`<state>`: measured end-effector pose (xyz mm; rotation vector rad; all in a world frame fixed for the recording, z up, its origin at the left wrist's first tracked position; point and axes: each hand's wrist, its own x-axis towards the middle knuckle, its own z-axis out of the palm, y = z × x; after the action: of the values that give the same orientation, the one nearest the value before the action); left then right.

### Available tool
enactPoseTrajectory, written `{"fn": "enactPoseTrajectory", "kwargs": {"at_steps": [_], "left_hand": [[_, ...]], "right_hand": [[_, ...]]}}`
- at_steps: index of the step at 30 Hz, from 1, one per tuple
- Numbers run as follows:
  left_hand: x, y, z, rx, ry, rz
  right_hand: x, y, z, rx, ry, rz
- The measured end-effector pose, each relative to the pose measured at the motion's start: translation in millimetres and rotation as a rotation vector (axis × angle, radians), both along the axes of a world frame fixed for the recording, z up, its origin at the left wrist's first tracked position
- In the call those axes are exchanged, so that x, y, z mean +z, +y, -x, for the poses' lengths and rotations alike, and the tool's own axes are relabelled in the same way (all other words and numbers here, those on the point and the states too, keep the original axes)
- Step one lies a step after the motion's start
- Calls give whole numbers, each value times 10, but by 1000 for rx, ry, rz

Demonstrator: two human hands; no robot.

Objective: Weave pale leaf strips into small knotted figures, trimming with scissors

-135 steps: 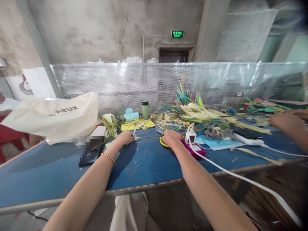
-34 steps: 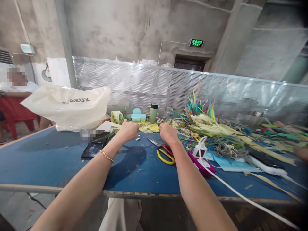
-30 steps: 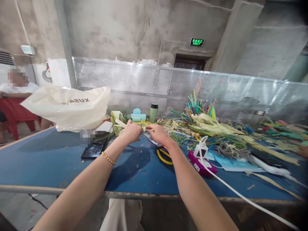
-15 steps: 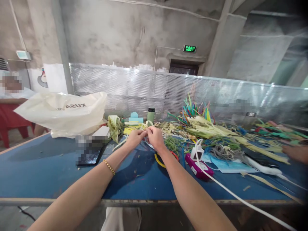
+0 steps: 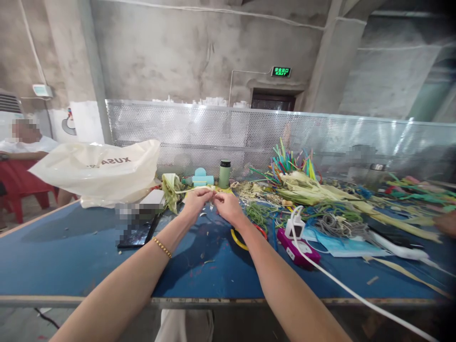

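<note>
My left hand (image 5: 198, 201) and my right hand (image 5: 228, 207) meet above the blue table, fingertips pinched together. Between them is a thin pale corn husk strip (image 5: 184, 191), whose end sticks out left of my left hand; its middle is hidden by the fingers. Under my right forearm lie scissors with a yellow handle loop (image 5: 238, 240) and a red one (image 5: 261, 231), their blades mostly covered. A bunch of pale green husk (image 5: 172, 192) stands left of my hands. Behind them is a green bottle (image 5: 224, 175) with a black lid.
A cream plastic bag (image 5: 96, 175) and a dark tablet (image 5: 137, 235) lie left. On the right are a purple power strip (image 5: 298, 248) with a white charger and cable, grey cord (image 5: 338, 224), a husk pile (image 5: 306, 187) and a blue mask (image 5: 342, 244). A co-worker's hand (image 5: 445, 223) shows far right.
My right hand has let go of the scissors, which stay on the table. Both hands have come together around the pale strip, lately with only small finger movements. The view has shifted slightly.
</note>
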<state>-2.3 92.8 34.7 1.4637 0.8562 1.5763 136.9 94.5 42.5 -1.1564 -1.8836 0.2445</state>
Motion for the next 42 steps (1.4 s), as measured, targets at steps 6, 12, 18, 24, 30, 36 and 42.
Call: {"fn": "enactPoseTrajectory", "kwargs": {"at_steps": [6,12,18,24,30,36,42], "left_hand": [[67,-40,34,288,496,-383],[41,-79,-23,107,397,-329],[67,-124,-45,-120,72,-97],[104,-172,-42,-254,8,65],[106,-172,-71,-194,-19,-13],[112,-131,-47,-44,-27,-71],[26,31,44,169,119,-154]], "right_hand": [[157,-27,-124,59,509,194],[167,-111,-73,237,780,367],[218,-86,-101,488,1066,410],[225,-100,-114,451,1035,303],[143,-17,-69,216,975,286],[131,-55,-103,46,670,402],[174,-118,-138,221,414,222]]}}
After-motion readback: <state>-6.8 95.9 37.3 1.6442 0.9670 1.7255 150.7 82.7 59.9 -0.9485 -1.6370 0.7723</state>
